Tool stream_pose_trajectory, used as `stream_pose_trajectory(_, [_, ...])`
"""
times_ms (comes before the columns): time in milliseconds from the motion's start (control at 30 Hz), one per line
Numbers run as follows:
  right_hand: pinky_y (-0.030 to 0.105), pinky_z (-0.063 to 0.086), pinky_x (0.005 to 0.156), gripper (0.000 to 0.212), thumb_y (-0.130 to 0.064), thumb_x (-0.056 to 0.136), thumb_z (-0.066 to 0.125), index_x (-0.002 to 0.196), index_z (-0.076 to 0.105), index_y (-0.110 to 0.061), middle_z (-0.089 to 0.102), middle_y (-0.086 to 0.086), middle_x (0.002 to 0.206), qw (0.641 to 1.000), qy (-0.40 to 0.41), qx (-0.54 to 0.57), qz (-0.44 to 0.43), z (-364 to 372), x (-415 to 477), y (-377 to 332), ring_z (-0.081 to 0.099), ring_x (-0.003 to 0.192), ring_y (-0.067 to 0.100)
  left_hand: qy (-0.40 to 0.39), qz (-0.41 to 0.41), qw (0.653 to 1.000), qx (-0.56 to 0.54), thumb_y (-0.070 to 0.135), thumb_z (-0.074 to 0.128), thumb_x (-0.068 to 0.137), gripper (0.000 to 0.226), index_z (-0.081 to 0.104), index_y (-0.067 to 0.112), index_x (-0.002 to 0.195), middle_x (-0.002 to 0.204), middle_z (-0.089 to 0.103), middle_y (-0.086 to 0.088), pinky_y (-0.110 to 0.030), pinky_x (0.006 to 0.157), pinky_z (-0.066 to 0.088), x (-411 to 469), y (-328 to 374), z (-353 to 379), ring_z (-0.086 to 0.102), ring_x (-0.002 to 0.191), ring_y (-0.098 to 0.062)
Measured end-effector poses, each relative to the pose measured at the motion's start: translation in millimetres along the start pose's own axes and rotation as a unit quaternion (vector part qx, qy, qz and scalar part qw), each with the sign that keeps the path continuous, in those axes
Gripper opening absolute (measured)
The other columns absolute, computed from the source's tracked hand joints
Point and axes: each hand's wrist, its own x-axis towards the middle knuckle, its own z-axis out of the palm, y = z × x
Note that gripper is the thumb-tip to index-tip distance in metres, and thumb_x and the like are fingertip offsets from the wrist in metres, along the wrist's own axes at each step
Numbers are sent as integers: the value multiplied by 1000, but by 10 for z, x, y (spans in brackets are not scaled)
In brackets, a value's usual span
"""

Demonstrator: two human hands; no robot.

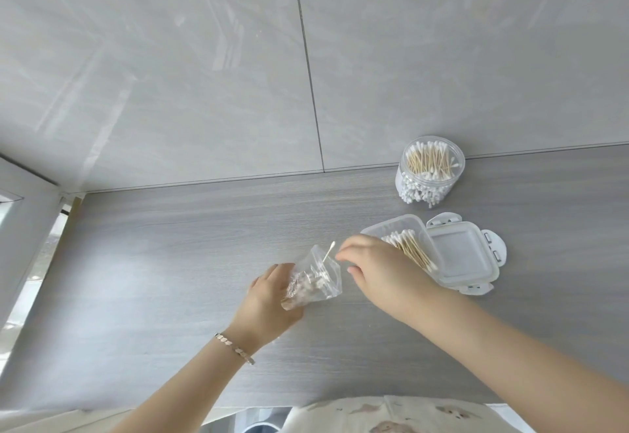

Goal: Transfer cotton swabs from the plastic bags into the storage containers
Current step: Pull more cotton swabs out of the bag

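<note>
Counter (pixel 204 228) with jar (pixel 429 174), box (pixel 391 225), perhaps lid (pixel 463 252)

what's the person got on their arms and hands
Both forearms are bare: no sleeves, no gloves. By the left hand the wrist carries a slim gold-toned bracelet of small flat links. The right hand and wrist wear nothing; no rings show.

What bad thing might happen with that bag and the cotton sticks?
1. One cotton swab pokes out of the open plastic bag that the left hand grips. It might slide out onto the countertop.
2. The rectangular container seems to lean on its lid, right beside the right hand. A bump might tip it and spill its swabs.
</note>
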Motion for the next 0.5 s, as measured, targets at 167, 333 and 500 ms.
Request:
stream_pose_trajectory(167, [34, 53, 72, 9, -6, 73, 70, 82, 70, -7, 67, 1, 93, 981, 14, -55, -183, -54, -45, -120, 60, 90, 20, 22, 84, 988, -126, 18, 65, 68, 35, 49, 42, 88, 84, 52, 16, -5, 75, 36, -103, 430, -119, 49, 85, 6])
stream_pose_trajectory(333, [26, 43, 68, 30, -28, 76, 62, 102, 69, -14, 65, -2, 102, 983, 22, -35, -180, -143, -112, -101, 58, 89, 17, -14, 64, 973, -221, 31, 63, 66, 46, 47, 57, 100, 97, 58, -4, -31, 81, 48, -103, 517, -97, 58, 91, -23])
stream_pose_trajectory(500, [20, 42, 69, 18, -20, 79, 58, 91, 70, -15, 61, -3, 85, 965, 157, 4, -210, -94, -278, -62, 48, 78, 6, -9, 56, 967, -248, 18, 74, 67, 54, 50, 53, 100, 95, 59, -7, -31, 77, 49, -99, 555, -27, 59, 88, -21])
